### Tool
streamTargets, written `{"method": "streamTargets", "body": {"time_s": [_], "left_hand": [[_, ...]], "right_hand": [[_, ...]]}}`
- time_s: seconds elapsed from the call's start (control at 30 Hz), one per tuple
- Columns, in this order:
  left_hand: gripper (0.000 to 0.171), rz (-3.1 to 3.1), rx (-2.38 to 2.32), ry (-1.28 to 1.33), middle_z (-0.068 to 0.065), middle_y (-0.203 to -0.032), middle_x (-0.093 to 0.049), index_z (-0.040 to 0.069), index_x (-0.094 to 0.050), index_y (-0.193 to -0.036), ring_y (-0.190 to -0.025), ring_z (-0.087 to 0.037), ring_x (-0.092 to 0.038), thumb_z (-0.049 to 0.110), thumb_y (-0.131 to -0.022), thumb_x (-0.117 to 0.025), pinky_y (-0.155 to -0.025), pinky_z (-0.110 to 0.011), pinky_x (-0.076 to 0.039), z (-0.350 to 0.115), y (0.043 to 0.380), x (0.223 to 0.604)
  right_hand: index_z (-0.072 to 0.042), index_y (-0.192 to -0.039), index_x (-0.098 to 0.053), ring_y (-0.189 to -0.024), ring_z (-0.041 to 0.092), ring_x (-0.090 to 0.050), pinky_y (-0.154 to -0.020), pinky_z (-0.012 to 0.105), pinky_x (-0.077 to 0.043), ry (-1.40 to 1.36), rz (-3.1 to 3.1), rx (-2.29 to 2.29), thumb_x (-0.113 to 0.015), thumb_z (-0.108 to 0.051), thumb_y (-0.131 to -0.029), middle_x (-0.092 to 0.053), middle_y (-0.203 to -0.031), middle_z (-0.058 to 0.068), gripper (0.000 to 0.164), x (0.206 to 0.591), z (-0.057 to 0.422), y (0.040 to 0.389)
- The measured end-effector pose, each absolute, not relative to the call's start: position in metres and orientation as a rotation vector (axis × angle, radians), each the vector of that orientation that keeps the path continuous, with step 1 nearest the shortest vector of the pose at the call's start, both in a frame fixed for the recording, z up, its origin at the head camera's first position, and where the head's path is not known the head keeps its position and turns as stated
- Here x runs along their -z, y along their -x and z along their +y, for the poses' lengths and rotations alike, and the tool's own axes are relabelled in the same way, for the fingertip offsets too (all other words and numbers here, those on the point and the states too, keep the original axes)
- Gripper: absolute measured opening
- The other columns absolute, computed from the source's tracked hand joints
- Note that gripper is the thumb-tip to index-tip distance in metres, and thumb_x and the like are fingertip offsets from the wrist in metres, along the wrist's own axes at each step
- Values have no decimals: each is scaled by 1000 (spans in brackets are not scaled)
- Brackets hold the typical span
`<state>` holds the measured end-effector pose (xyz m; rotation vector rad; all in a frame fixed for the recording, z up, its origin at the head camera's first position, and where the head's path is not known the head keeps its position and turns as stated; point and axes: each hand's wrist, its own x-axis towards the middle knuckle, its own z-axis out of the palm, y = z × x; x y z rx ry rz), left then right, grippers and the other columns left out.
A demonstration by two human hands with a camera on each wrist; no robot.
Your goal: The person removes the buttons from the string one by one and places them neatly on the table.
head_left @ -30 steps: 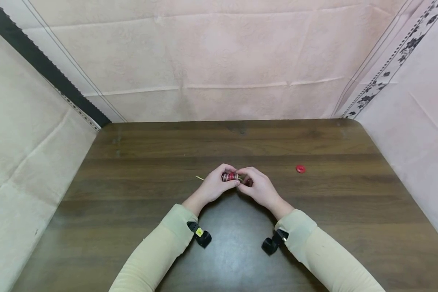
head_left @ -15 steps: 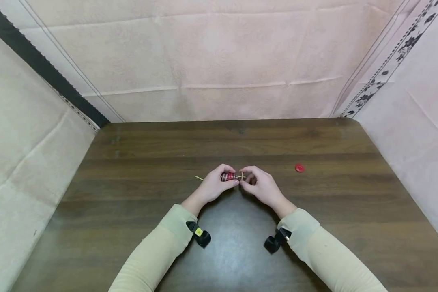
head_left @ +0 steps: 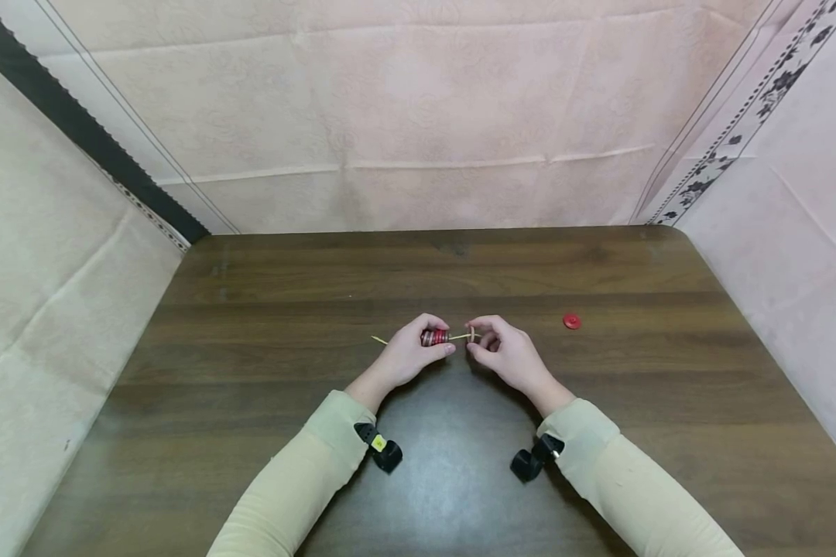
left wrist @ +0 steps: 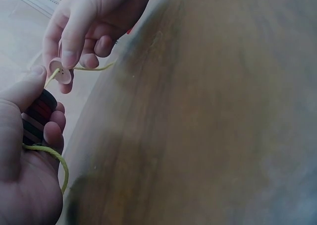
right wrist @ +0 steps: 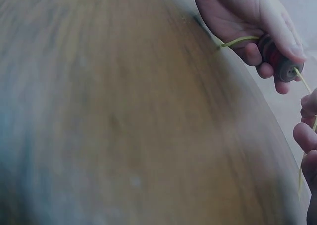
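My left hand [head_left: 412, 352] grips a stack of dark, red and pale buttons [left wrist: 39, 111] between thumb and fingers. A yellow-green cord [left wrist: 55, 158] runs through the stack, and its tail sticks out behind the hand. On the other side the cord crosses a short gap to a pale pink button [left wrist: 60, 72], threaded on it. My right hand [head_left: 507, 354] pinches that button at its edge, its holes facing the stack. Past the button a short end of cord shows beneath the right fingers. In the right wrist view the stack's dark end button [right wrist: 288, 70] faces the right hand.
A single red button [head_left: 572, 321] lies on the brown wooden table [head_left: 306, 271], right of the hands. Pale patterned cloth [head_left: 418, 116] hangs behind the table and along both sides. Black cameras are strapped to both sleeves.
My right hand has moved right, away from the left hand, with the pink button. More cord now shows between the button and the stack. The left hand stays nearly still.
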<state>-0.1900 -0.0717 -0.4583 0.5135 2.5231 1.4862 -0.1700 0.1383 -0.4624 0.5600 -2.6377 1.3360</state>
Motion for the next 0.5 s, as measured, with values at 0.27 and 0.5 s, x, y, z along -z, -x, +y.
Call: {"method": "streamTargets", "body": {"time_s": [0.27,0.5], "left_hand": [[33,2525,-1482,-498,2,-94,-60,15,-59,-108,-84,-14,-54,29,-82,-73,-75,-32,-44,-72,190,458],[32,2535,-1474,-499,2,-92,-59,16,-59,-108,-82,-14,-53,29,-82,-73,-74,-31,-43,-72,190,458]], "right_hand": [[-10,-112,-60,-65,13,-55,-60,30,-46,-501,-2656,-1336,-71,-11,-82,-61,-74,-2,32,464,144,173],[-10,-112,-60,-67,14,-56,-60,29,-46,-479,-2652,-1364,-71,-11,-82,-63,-82,2,32,464,148,174]]}}
